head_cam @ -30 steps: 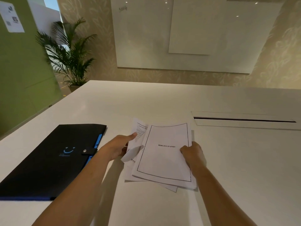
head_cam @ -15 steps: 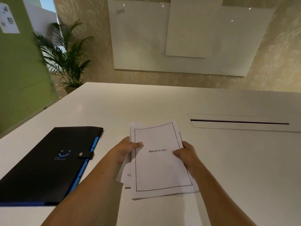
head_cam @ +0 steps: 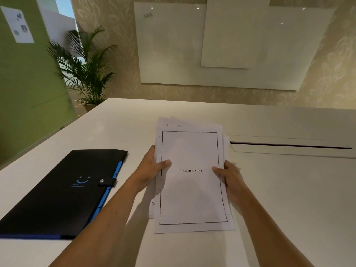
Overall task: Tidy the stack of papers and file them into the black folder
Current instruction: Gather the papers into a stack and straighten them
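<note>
The stack of papers (head_cam: 190,199) is tilted up off the white table, its top sheet framed in black and reading BIBLIOGRAPHY. Some lower sheets still stick out at the top and along the left edge. My left hand (head_cam: 151,169) grips the stack's left edge, thumb on the top sheet. On the opposite edge, my right hand (head_cam: 230,178) holds it the same way. The black folder (head_cam: 57,193) lies flat to the left, closed with a snap strap, a blue smiley on its cover and blue tabs along its right side.
The white table (head_cam: 289,199) has a long cable slot (head_cam: 290,146) with a raised flap just right of the papers. A potted palm (head_cam: 84,72) stands beyond the table's far left corner. A whiteboard (head_cam: 221,49) hangs on the far wall.
The scattered sheets were gathered and squared, then lifted from lying on the table to a raised, tilted stack held by both hands at its sides.
</note>
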### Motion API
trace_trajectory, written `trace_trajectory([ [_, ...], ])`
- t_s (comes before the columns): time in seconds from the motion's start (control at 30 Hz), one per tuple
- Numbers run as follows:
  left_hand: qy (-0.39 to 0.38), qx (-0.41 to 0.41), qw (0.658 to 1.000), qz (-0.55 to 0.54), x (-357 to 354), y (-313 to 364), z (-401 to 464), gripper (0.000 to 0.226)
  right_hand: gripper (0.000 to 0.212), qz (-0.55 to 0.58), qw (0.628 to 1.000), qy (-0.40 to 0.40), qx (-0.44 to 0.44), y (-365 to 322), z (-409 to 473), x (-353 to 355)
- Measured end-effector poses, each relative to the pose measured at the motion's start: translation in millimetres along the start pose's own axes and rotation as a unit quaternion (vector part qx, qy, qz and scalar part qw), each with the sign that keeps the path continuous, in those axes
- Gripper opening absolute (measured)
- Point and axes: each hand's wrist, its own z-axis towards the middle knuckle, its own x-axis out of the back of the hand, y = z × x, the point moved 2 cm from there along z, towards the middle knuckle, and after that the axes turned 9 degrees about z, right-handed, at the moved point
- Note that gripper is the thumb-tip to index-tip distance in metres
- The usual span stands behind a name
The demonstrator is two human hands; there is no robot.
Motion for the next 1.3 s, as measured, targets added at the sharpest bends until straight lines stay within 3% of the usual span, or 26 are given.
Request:
trace_trajectory([
  [0.2,0.063,-0.110,0.992,-0.017,10,52,-2,0.046,0.035,-0.069,0.975,-0.030,0.209,-64,-12,-31],
  [0.33,0.094,-0.170,0.980,-0.028,14,83,-7,0.046,0.047,-0.093,0.955,-0.058,0.276,-95,-24,-43],
  [0.6,0.140,-0.155,0.977,-0.034,0,89,-8,0.066,0.058,-0.122,0.957,-0.036,0.262,-93,-21,-53],
  [0.7,0.132,-0.143,0.980,-0.044,1,82,-6,0.059,0.061,-0.104,0.964,-0.025,0.245,-87,-18,-46],
  [0.8,0.125,-0.125,0.982,-0.061,-4,70,-6,0.050,0.051,-0.112,0.966,-0.017,0.231,-77,-17,-47],
  [1.0,0.179,-0.119,0.975,-0.065,-16,70,-6,0.029,0.036,-0.128,0.959,0.021,0.252,-74,-18,-61],
  [1.13,0.180,-0.118,0.975,-0.052,-10,74,-7,0.031,0.040,-0.135,0.951,0.024,0.278,-76,-24,-58],
  [1.3,0.163,-0.057,0.983,-0.067,-16,47,-15,0.029,0.042,-0.113,0.964,0.046,0.237,-40,-29,-48],
])
